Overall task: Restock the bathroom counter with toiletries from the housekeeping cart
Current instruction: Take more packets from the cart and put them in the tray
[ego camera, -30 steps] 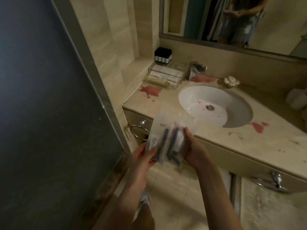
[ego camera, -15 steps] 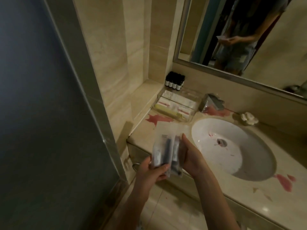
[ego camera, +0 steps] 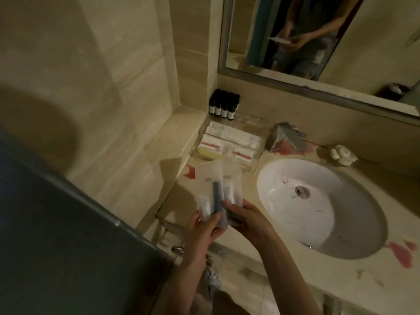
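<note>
Left hand (ego camera: pixel 202 230) and right hand (ego camera: pixel 247 221) grip translucent plastic toiletry packets (ego camera: pixel 212 187) above the near-left edge of the beige stone counter (ego camera: pixel 336 278); their contents are blurred, possibly dental kits. Beyond, a clear acrylic tray (ego camera: pixel 254 133) holds white boxes, with small dark bottles (ego camera: pixel 223 105) in the far corner. The packets are not yet placed.

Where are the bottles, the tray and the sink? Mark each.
bottles (ego camera: pixel 224 112): head view, on a front label.
tray (ego camera: pixel 248 128): head view, on its bare back corner.
sink (ego camera: pixel 284 212): head view, on the bowl's left wall.
</note>
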Motion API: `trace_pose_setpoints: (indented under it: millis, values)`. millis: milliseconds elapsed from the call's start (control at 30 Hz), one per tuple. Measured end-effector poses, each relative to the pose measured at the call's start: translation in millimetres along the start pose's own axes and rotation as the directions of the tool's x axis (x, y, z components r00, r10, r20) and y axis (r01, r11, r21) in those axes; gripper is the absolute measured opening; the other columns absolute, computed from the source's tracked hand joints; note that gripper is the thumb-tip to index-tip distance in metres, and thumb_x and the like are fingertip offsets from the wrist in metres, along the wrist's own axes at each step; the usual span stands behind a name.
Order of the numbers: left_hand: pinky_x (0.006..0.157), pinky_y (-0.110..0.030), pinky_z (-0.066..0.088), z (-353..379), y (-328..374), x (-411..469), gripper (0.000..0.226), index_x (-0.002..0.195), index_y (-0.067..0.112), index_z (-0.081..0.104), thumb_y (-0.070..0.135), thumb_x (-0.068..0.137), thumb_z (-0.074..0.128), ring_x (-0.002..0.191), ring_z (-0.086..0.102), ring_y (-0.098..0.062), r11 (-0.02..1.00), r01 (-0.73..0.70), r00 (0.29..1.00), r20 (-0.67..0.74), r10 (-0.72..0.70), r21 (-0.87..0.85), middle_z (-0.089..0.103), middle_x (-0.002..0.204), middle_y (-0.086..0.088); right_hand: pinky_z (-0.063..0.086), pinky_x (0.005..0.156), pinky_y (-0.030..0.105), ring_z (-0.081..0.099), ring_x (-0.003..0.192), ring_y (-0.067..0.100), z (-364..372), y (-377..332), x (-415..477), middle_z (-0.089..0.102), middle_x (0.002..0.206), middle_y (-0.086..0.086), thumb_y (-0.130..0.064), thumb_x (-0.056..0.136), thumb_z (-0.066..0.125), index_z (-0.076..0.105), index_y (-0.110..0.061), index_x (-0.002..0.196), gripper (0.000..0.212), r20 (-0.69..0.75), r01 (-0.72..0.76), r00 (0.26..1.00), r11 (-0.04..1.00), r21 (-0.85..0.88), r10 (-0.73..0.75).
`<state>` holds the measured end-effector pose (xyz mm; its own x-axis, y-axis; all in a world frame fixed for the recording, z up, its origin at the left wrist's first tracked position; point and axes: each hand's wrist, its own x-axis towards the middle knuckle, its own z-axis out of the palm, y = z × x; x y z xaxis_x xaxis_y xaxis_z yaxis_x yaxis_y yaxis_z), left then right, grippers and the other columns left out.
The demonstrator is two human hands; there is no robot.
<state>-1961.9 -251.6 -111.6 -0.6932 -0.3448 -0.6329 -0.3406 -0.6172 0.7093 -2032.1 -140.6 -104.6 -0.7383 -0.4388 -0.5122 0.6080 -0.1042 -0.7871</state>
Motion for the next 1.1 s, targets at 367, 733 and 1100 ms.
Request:
trace_pose_setpoints:
  millis: [367, 733, 1100]
  values:
    - [0.066, -0.024, 0.057, 40, 64, 86, 0.027, 0.120, 0.005, 0.052, 0.015, 0.095, 0.057, 0.090, 0.065, -0.020, 0.973, -0.147, 0.989, 0.023, 0.145, 0.180, 0.063, 0.101, -0.007, 0.060, 0.078, 0.034, 0.068, 0.096, 0.025, -30, -66, 98, 0.069, 0.107, 0.012, -0.012, 0.086, 0.063, 0.061, -0.003, 0.118, 0.034, 0.009, 0.026, 1.000, 0.986, 0.167, -0.028]
    - [0.055, -0.027, 0.058, 38, 78, 132, 0.026, 0.112, -0.007, 0.055, 0.002, 0.089, 0.061, 0.064, 0.071, -0.018, 0.986, -0.073, 0.983, -0.154, 0.096, 0.150, 0.065, 0.102, -0.027, 0.056, 0.074, 0.029, 0.068, 0.090, 0.022, -53, -85, 156, 0.069, 0.099, 0.006, -0.019, 0.093, 0.059, 0.062, -0.017, 0.110, 0.017, -0.130, 0.073, 0.989, 0.996, -0.042, -0.077]
    - [0.065, -0.031, 0.060, 35, 92, 155, 0.034, 0.116, -0.002, 0.058, 0.009, 0.084, 0.067, 0.093, 0.067, -0.035, 0.974, -0.115, 0.968, -0.198, 0.154, 0.194, 0.066, 0.111, -0.025, 0.048, 0.064, 0.025, 0.064, 0.075, 0.014, -71, -116, 248, 0.069, 0.096, 0.005, -0.023, 0.085, 0.073, 0.065, -0.014, 0.112, 0.030, -0.220, 0.060, 0.945, 0.792, -0.608, -0.241]
